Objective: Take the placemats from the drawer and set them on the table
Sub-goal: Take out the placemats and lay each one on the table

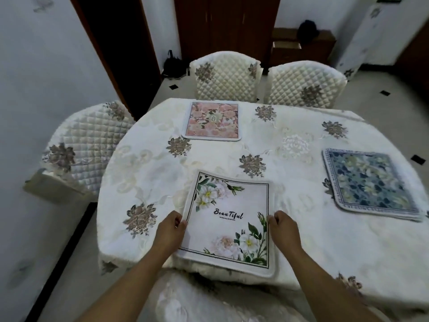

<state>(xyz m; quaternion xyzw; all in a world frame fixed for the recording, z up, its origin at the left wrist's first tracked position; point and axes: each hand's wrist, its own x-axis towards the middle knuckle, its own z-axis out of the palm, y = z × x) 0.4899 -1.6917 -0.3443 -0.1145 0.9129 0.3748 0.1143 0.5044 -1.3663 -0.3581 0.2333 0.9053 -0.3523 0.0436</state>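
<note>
The white placemat (pixel 228 225) with flowers and the word "Beautiful" lies low in the middle of the frame, on the near edge of the table (pixel 148 182). Its near edge seems to hang a little over the table's rim. The left hand (pixel 169 228) pinches its left side, with the fingers curled closed on the edge. The right hand (pixel 282 227) pinches its right side the same way.

Two more mats are already down. A pink placemat (pixel 212 120) lies flat at the top middle of the frame, in front of a chair (pixel 225 75). A blue placemat (pixel 371 182) lies at the right side of the frame. It looks thick, so it may be more than one mat, but I cannot tell.

I think the person is setting the white mat in its place right now. Next it likely needs a small push away from the edge, so it sits flat and straight. Then both hands can let go. The drawer is not in view, so I cannot tell if more mats wait there.
</note>
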